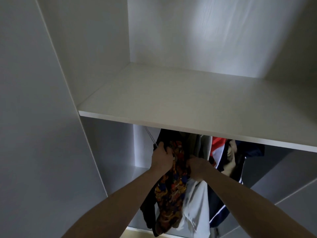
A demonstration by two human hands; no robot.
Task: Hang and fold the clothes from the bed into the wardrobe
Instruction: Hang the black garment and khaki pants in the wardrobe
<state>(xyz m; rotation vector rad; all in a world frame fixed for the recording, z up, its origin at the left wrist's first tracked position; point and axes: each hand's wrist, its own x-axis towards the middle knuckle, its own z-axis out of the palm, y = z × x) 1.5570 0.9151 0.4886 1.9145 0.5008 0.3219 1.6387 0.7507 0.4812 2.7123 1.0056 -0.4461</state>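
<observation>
A patterned shirt (171,194) in orange, red and blue hangs under the white wardrobe shelf (171,100). My left hand (162,158) grips its dark left shoulder, right by a thin wire hanger (150,136). My right hand (197,166) grips the fabric at the shirt's right side, beside a white garment (195,208). The shelf hides the rail and the hanger hooks.
More clothes hang to the right: a grey piece (201,145), a red, white and navy jacket (218,150) and a beige item (230,160). The open wardrobe door (34,117) stands on the left. A lower board (120,170) lies behind the clothes.
</observation>
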